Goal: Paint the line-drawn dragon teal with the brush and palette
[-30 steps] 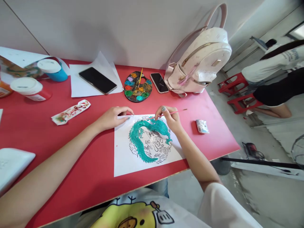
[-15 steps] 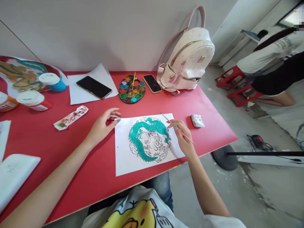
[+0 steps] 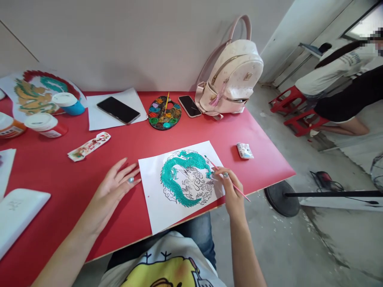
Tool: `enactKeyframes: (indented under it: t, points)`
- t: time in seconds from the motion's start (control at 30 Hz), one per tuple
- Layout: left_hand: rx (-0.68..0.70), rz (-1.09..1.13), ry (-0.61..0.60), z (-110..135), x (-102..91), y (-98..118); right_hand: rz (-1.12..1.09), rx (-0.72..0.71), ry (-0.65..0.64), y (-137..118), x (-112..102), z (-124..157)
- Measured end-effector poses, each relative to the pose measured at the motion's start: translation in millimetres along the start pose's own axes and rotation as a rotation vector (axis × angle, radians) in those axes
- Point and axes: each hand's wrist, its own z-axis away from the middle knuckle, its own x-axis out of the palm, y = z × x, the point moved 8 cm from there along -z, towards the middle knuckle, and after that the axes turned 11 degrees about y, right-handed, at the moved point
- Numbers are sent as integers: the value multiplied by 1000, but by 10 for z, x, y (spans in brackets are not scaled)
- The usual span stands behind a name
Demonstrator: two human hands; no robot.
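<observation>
Two hands flank the paper (image 3: 155,211): the right hand (image 3: 233,200) pinches a brush (image 3: 211,162) narrowly, with the teal dragon (image 3: 171,180) left of it, and the left hand (image 3: 116,184), fingers spread wide, has the paper's edge just right of it, whether touching I cannot tell. Beyond both hands and between them lies the palette (image 3: 161,118); a packet (image 3: 245,151) lies past the right hand, slightly rightward.
</observation>
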Motion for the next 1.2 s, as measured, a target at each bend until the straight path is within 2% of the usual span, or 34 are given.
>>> enactKeyframes:
  t: [0.1,0.2,0.37,0.5,0.57,0.67,0.8,0.87,0.93,1.0,1.1,1.2]
  points:
    - [-47,3,-14,98,58,-140,-97,79,68,75,114,41]
    - [3,-38,-35,151,134,-188,-148,118,99,101,232,59]
    - [64,-55,-233,323,413,-250,-135,114,98,55,319,69]
    - [92,-144,-295,442,560,-359,-141,132,77,88,316,89]
    - [122,-191,-259,404,525,-362,-159,123,81,98,283,88]
    - [163,-266,-194,214,339,-279,-177,51,124,44,185,55]
    - [104,-303,-249,-97,56,-127,-172,-7,201,-47,48,-30]
    - [83,-293,-206,-237,-101,-15,-178,-8,213,-82,19,-84]
    - [128,-301,-131,-347,-222,132,-149,-15,187,-120,36,-141]
    - [173,-332,-101,-429,-259,248,-85,-35,112,-161,108,-191]
    - [263,-408,-108,-544,-201,387,-26,-58,-66,-209,297,-221]
    - [426,-515,-152,-638,-24,557,-26,-71,-240,-255,517,-187]
